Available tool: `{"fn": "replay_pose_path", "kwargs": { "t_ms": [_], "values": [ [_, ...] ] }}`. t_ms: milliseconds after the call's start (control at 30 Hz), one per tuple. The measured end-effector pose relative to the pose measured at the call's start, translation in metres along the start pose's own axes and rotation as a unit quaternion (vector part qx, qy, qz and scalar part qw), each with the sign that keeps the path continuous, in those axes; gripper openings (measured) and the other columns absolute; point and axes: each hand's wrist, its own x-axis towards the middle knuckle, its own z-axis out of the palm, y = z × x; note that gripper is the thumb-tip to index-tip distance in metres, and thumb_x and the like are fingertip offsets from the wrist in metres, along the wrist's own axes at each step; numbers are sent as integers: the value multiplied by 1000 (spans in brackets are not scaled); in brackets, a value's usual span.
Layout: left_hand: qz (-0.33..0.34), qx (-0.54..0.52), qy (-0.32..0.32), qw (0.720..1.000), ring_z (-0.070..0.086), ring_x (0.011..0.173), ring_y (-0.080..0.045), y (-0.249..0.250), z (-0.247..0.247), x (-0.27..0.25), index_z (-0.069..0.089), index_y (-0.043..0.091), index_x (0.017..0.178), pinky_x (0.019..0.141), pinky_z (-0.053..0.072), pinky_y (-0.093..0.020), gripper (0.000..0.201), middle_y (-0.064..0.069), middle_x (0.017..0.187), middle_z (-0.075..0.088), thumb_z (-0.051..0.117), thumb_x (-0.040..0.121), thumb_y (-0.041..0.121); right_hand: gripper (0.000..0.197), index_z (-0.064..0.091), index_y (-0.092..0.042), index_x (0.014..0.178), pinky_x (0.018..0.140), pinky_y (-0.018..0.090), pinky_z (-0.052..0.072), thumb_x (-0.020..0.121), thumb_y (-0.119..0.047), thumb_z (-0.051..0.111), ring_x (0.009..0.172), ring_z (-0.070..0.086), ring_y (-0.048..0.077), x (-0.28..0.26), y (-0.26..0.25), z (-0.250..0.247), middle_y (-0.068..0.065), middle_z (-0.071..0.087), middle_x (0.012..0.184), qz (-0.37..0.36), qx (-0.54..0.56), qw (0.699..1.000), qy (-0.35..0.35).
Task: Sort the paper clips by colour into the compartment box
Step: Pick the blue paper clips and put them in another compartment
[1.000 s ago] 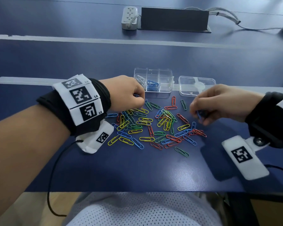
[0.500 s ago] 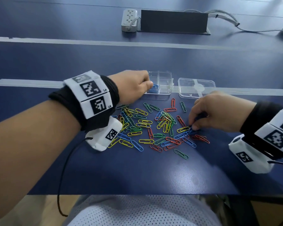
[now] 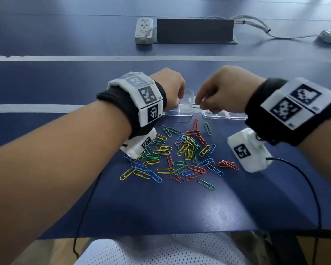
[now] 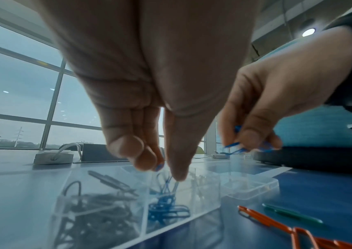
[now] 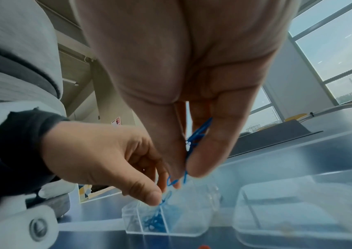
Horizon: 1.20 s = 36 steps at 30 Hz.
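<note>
A clear compartment box (image 3: 186, 111) stands behind a loose pile of coloured paper clips (image 3: 180, 155). One compartment holds blue clips (image 4: 166, 208), and the one to its left holds grey clips (image 4: 89, 210). My left hand (image 3: 177, 104) hovers over the blue compartment, fingertips pointing down, pinching a blue clip (image 4: 167, 182) that dangles into it. My right hand (image 3: 199, 107) is just right of the box and pinches blue clips (image 5: 194, 143) between thumb and forefinger. The left hand hides much of the box in the head view.
The box's clear lid (image 3: 225, 116) lies to the right of the box, under my right hand. A white power strip (image 3: 144, 30), a black panel (image 3: 195, 30) and cables lie far back. The table's front edge (image 3: 161, 233) is near my lap. Wrist-camera cables hang off it.
My right hand left the pile with blue clips and rose to the box. My left hand moved from the pile's far edge to over the blue compartment.
</note>
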Motion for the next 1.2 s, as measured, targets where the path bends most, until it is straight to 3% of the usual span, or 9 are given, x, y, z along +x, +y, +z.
{"fn": "replay_pose_path", "kwargs": {
  "t_ms": [100,167,367,633,800,933,1000,1100,1200],
  "values": [
    [-9,-23,25,999,59,106,-22,-5,-3,-4,65,19,111,87,45,-30,32,-3,110,66,65,80,10,18,75,-22,82,85,28,56,80,-11,60,42,59,-5,16,-17,4,7,76,81,21,26,999,5],
    [-13,-31,39,999,59,104,-20,-10,-5,-8,64,20,111,88,45,-30,33,-1,105,65,62,80,7,17,75,-19,85,87,34,56,82,-12,59,67,71,11,24,-29,6,8,76,86,37,32,999,6],
    [-43,-41,55,997,48,86,-13,-30,-9,-19,62,21,115,82,40,-25,35,1,99,67,61,82,10,23,71,-10,105,89,34,55,83,-13,64,99,69,23,36,-58,12,8,73,100,40,-43,998,-8],
    [-53,-53,48,996,50,84,-12,-47,-5,-32,64,22,110,78,37,-23,28,2,98,68,65,82,21,24,72,-14,104,87,39,57,83,-8,62,91,72,23,38,-65,12,8,75,95,55,29,998,-25],
    [-63,-61,40,995,53,79,-14,-56,-9,-39,68,21,100,75,37,-21,18,3,85,64,65,82,22,29,71,-19,95,72,35,60,84,-2,50,69,69,25,38,-63,17,3,69,72,58,49,997,-29],
    [-80,-43,7,996,52,71,-14,-65,-9,-48,70,21,88,70,35,-20,10,13,65,54,67,81,26,34,74,-21,92,71,38,61,82,-3,47,66,69,28,40,-59,24,1,65,67,31,9,999,-35],
    [-77,-26,-25,996,51,63,-10,-67,-6,-53,70,22,83,65,35,-20,7,15,62,53,69,79,28,32,74,-22,94,74,29,56,84,-5,49,58,61,20,40,-57,25,-5,58,63,7,-7,1000,-27],
    [-63,-25,-70,995,49,53,1,-70,-3,-61,69,25,75,54,35,-18,6,14,57,55,73,75,29,27,75,-22,95,75,20,41,84,-9,54,73,54,15,35,-56,22,-5,59,73,-56,-34,998,21],
    [-46,-33,-98,994,51,47,10,-72,0,-65,73,28,73,53,34,-16,7,15,48,58,77,70,32,19,76,-25,90,74,21,45,78,-15,64,74,55,14,20,-55,20,-4,65,76,-115,-86,989,-21]
  ]
}}
